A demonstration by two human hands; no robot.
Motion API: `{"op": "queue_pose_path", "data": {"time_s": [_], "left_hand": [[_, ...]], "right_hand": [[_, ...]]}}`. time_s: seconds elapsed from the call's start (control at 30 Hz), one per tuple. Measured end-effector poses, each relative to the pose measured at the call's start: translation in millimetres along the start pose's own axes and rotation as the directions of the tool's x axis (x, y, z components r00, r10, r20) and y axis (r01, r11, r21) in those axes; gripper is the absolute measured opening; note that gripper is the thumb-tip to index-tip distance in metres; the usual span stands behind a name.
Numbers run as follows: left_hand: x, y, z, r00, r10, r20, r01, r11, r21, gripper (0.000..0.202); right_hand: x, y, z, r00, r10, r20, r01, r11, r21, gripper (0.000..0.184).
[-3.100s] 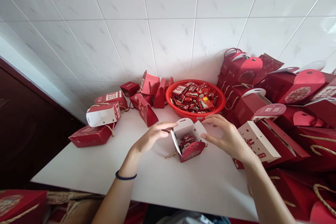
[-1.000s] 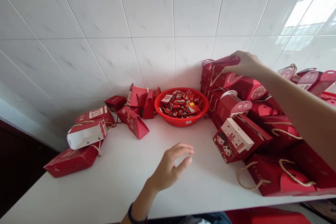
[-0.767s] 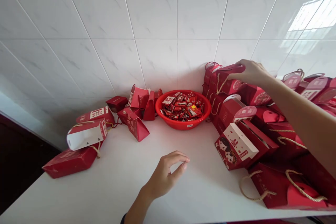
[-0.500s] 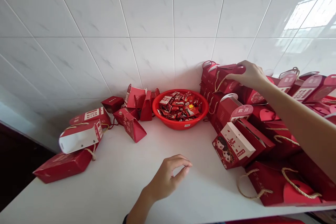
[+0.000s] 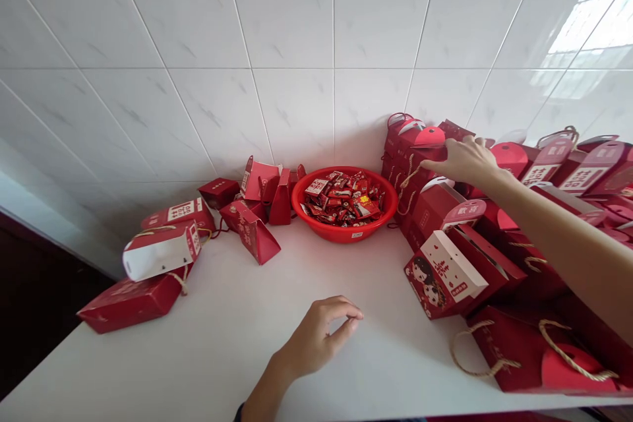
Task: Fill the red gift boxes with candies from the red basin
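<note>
My right hand [image 5: 467, 158] reaches over the stacked red gift boxes at the back right, thumb stretched out to the left and apart from the fingers. Its fingers are against or just in front of a dark red box [image 5: 455, 130]; whether they touch it is hard to make out. Just left of the thumb is a box with a rope handle [image 5: 406, 178]. Above the front middle of the white table [image 5: 208, 349] is my left hand [image 5: 319, 336], thumb and fingertips pinched together with nothing visible between them.
A red plastic basin [image 5: 341, 234] full of wrapped sweets [image 5: 341, 194] stands by the tiled wall [image 5: 297, 112]. Several red boxes [image 5: 131, 303] lie at the left, with smaller ones [image 5: 254, 234] beside the basin. A box with cartoon figures [image 5: 445, 273] leans at the right.
My right hand has shifted slightly down at the stack and its thumb and fingers look more spread. A bright red rounded flap now shows beside it. My left hand has hardly moved.
</note>
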State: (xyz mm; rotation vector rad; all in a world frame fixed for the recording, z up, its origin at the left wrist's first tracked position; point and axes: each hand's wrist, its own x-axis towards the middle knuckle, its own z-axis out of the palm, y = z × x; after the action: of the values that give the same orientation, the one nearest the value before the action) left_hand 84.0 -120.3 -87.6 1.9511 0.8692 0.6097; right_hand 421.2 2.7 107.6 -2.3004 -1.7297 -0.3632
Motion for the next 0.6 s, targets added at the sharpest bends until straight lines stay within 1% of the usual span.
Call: {"op": "queue_pose_path", "data": {"time_s": [0.07,0.17,0.27,0.33,0.5,0.6], "left_hand": [[0.1,-0.4,0.0,1.0,-0.005,0.006,0.005,1.0,0.003,0.021],[0.2,-1.5,0.1,1.0,-0.001,0.007,0.001,1.0,0.005,0.022],[0.2,-2.6,0.0,1.0,-0.006,0.014,0.006,1.0,0.009,0.022],[0.3,-3.0,0.1,1.0,-0.012,0.023,0.011,1.0,0.01,0.022],[0.5,-3.1,0.0,0.999,-0.025,0.04,0.025,1.0,0.018,0.023],[0.7,-3.5,-0.4,0.998,-0.035,0.043,0.034,0.999,0.023,0.023]], "right_hand": [[0.7,-0.1,-2.1,0.998,-0.041,-0.052,0.039,0.998,-0.048,0.073],[2.9,4.1,-9.2,0.996,-0.073,-0.054,0.072,0.997,-0.028,0.078],[5.8,10.1,-15.7,0.997,-0.078,0.019,0.077,0.997,0.029,0.073],[6.9,11.4,-18.5,0.994,-0.072,0.081,0.07,0.997,0.034,0.068],[6.7,2.1,-27.9,0.989,-0.023,0.148,0.035,0.996,-0.076,0.054],[7.6,-4.1,-33.9,0.978,-0.033,0.205,0.056,0.993,-0.106,0.046]]}}
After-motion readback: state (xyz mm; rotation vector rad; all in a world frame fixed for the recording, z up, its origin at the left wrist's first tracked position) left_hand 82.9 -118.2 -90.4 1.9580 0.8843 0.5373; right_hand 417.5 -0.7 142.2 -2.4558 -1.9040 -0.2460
